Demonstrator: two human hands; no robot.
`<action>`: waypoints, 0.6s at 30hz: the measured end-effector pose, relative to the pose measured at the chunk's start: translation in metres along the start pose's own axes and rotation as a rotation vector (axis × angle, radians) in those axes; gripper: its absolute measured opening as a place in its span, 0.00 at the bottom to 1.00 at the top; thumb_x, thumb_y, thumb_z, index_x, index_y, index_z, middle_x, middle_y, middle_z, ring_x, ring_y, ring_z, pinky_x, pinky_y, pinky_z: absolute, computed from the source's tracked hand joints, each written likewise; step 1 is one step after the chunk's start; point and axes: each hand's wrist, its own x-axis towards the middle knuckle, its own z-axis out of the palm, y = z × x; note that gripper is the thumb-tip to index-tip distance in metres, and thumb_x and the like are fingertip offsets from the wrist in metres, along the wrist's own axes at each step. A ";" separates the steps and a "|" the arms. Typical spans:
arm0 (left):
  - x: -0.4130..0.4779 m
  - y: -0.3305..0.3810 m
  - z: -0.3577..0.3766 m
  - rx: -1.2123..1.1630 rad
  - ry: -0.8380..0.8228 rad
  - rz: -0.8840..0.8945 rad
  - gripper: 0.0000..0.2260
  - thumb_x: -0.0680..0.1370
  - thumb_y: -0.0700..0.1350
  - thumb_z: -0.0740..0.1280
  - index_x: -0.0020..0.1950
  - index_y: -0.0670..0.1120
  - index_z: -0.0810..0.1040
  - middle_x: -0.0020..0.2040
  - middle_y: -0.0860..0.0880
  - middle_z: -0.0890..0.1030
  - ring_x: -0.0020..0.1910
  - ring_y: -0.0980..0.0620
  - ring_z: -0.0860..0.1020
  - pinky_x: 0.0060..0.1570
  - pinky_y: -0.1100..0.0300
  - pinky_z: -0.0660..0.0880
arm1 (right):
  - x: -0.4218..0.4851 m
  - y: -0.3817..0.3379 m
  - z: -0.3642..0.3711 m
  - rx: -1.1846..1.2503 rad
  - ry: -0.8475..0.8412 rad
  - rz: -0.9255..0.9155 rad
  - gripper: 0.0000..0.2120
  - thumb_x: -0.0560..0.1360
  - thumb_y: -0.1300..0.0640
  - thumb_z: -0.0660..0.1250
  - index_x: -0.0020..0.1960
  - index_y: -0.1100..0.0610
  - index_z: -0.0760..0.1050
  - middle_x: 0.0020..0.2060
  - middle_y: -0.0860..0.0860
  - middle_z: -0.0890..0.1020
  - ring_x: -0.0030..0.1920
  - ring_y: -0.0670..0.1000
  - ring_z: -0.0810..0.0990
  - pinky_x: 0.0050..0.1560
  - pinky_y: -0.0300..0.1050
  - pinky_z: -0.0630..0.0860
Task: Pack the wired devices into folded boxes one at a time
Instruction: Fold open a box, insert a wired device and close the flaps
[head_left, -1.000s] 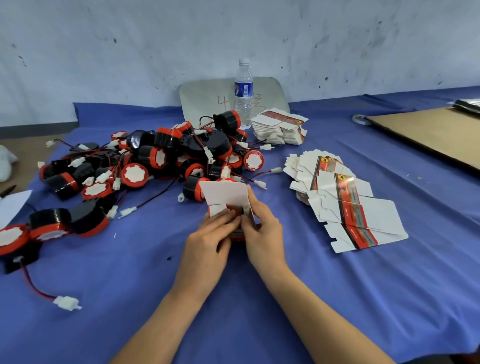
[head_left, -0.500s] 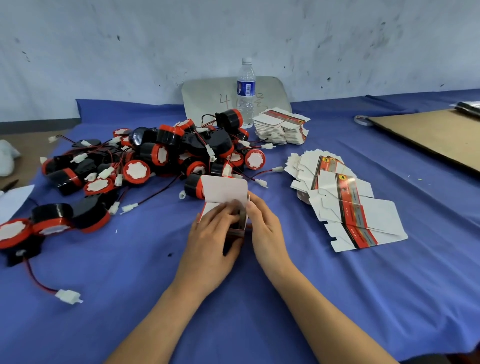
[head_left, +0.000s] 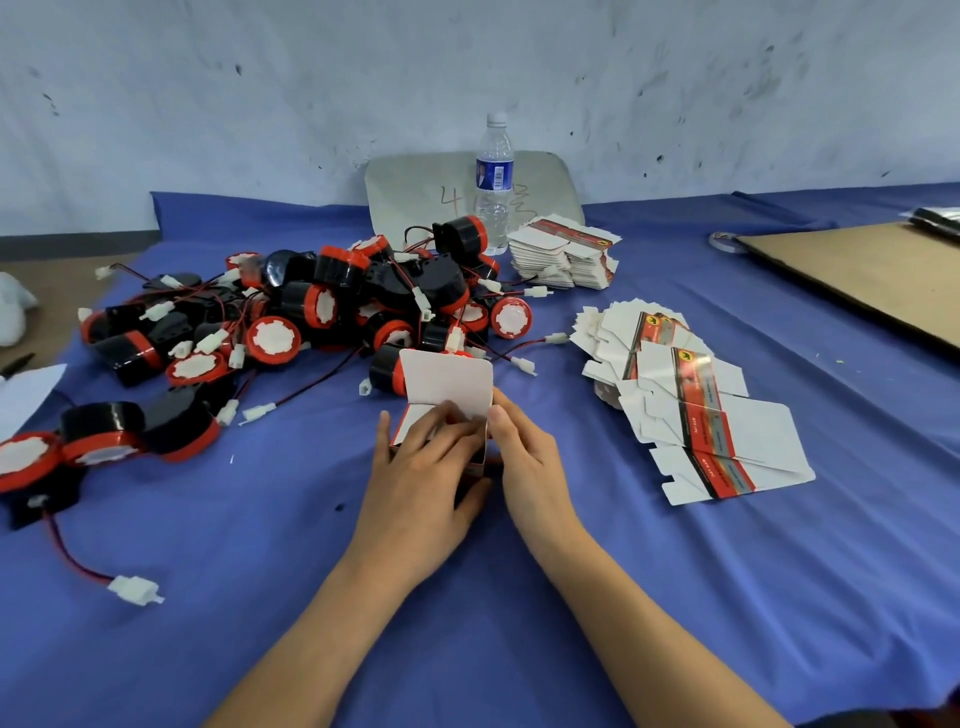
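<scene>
A small white folded box (head_left: 445, 384) stands on the blue cloth at the centre, its lid flap raised. My left hand (head_left: 421, 478) wraps the box's left side, with its fingers over the opening. My right hand (head_left: 527, 457) holds the box's right side, thumb against the edge. Whatever is inside the box is hidden by my fingers. A pile of black and red wired devices (head_left: 322, 312) with white connectors lies behind and to the left. A fan of flat unfolded boxes (head_left: 691, 405) lies to the right.
A stack of flat boxes (head_left: 566, 254) and a water bottle (head_left: 494, 176) stand at the back. A brown cardboard sheet (head_left: 857, 275) lies far right. Loose devices (head_left: 98, 436) and a wire with a connector (head_left: 132, 590) lie at left.
My left hand has slid up over the box's open top, and the box has shifted slightly toward me. The lid flap stays raised.
</scene>
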 end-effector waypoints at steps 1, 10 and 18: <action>0.000 0.000 0.001 -0.016 0.016 0.003 0.18 0.79 0.52 0.65 0.69 0.54 0.72 0.69 0.59 0.72 0.76 0.57 0.57 0.74 0.48 0.38 | 0.001 -0.001 -0.001 -0.004 -0.008 -0.004 0.14 0.83 0.60 0.57 0.64 0.53 0.76 0.52 0.49 0.84 0.54 0.41 0.80 0.51 0.35 0.76; 0.004 -0.011 0.000 -0.349 0.100 0.082 0.13 0.82 0.45 0.60 0.64 0.47 0.79 0.65 0.66 0.68 0.70 0.65 0.64 0.73 0.65 0.47 | 0.005 -0.004 -0.008 -0.129 -0.072 -0.008 0.10 0.78 0.63 0.65 0.53 0.49 0.77 0.43 0.42 0.82 0.41 0.37 0.78 0.41 0.30 0.74; 0.002 -0.009 0.001 -0.596 0.278 -0.135 0.23 0.77 0.38 0.68 0.72 0.50 0.69 0.68 0.64 0.67 0.71 0.68 0.61 0.72 0.66 0.59 | 0.006 -0.005 -0.009 -0.133 -0.073 -0.004 0.12 0.77 0.66 0.66 0.54 0.50 0.77 0.43 0.43 0.83 0.39 0.36 0.79 0.40 0.30 0.75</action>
